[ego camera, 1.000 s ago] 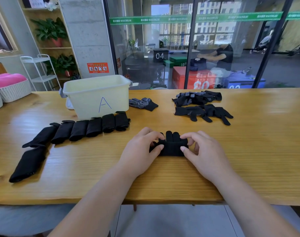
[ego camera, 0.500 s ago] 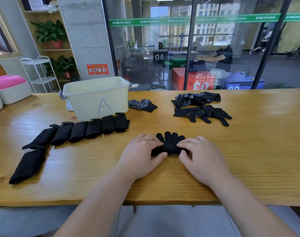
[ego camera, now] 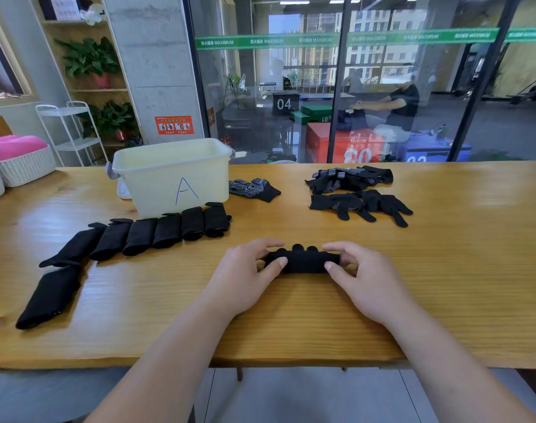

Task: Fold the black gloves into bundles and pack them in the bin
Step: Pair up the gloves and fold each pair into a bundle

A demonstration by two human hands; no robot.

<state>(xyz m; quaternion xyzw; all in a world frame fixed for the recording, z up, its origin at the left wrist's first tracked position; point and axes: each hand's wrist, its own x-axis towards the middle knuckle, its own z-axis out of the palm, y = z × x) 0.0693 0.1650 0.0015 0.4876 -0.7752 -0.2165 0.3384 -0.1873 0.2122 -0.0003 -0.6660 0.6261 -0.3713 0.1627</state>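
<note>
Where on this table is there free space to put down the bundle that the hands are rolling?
The table is bare right of the right hand, nearer than the loose gloves. Another patch lies between the row of folded bundles and the left hand. It is crowded in front of the bin.

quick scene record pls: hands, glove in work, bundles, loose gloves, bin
left hand: grips the left end of the glove
right hand: grips its right end
glove: partly rolled, lying on the table, tips poking out on the far side
bundles: in a row in front of the bin, one more at near left
loose gloves: far right, some beside the bin
bin: marked A, inside not visible
</note>
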